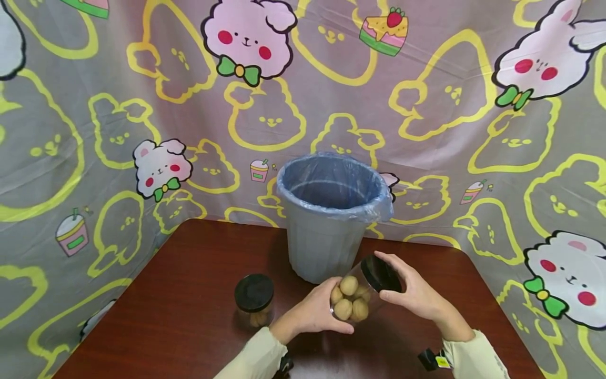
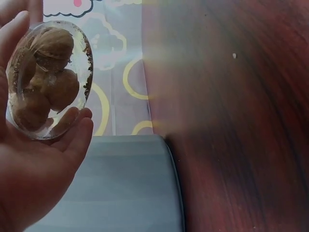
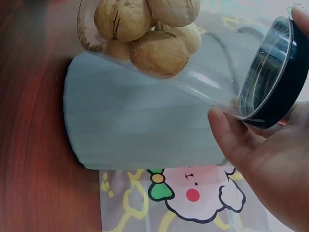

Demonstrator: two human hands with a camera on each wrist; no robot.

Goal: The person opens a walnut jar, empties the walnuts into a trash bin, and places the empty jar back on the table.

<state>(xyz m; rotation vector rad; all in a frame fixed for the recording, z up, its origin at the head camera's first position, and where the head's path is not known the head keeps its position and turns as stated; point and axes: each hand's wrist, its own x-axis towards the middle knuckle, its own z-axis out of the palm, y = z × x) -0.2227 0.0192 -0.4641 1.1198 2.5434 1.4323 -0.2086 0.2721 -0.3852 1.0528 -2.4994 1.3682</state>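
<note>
A clear jar of walnuts [image 1: 351,298] is held tilted in the air, its black lid [image 1: 380,272] end up and to the right. My left hand [image 1: 316,311] grips the jar's base, fingers curled around the bottom, as the left wrist view shows with walnuts [image 2: 50,72] behind the clear bottom. At the other end, my right hand [image 1: 416,290] grips the lid between thumb and fingers. In the right wrist view the walnuts [image 3: 161,50] lie toward the base, and the stretch near the lid holds none.
Behind the jar stands a grey bin [image 1: 326,247] lined with a blue bag [image 1: 379,208]. A second black-lidded jar [image 1: 254,295] with brown contents stands at left on the dark red table [image 1: 189,295]. A patterned cloth [image 1: 265,121] hangs around the table.
</note>
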